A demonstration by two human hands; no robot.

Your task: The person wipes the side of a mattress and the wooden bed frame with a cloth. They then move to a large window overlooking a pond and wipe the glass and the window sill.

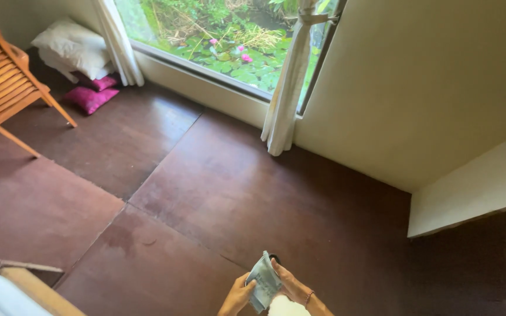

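Head view looks down over a dark brown panelled wooden floor (218, 193), both hands low at bottom centre of frame; the left hand (236, 295) and the right hand (291, 285) meet on a small pale grey-green crumpled cloth (263, 282), held up in the air between them above the floor, not resting on anything; left hand's fingers curl closed onto the cloth's left lower edge, thumb on top; right hand's fingers wrap the right side from behind, closed on the fabric, with a thin bracelet at the wrist; a small dark thing shows just behind the cloth's top edge, too small to tell what; step in hand, as I judge it: cloth being gathered or folded between both hands, mid-handling, nothing laid down yet; next move would call for keeping both pinches firm while one hand shifts its hold along the fabric so the loose cloth does not slip out; around: cream fabric curtain (288, 88) hanging at a big window onto a green lily pond, slatted light wooden chair (4, 82) far left, white pillow (71, 47) and magenta cushion (92, 98) on the floor in the corner, all well apart from the hands; pale wooden edge (33, 287) at bottom left, near the left arm
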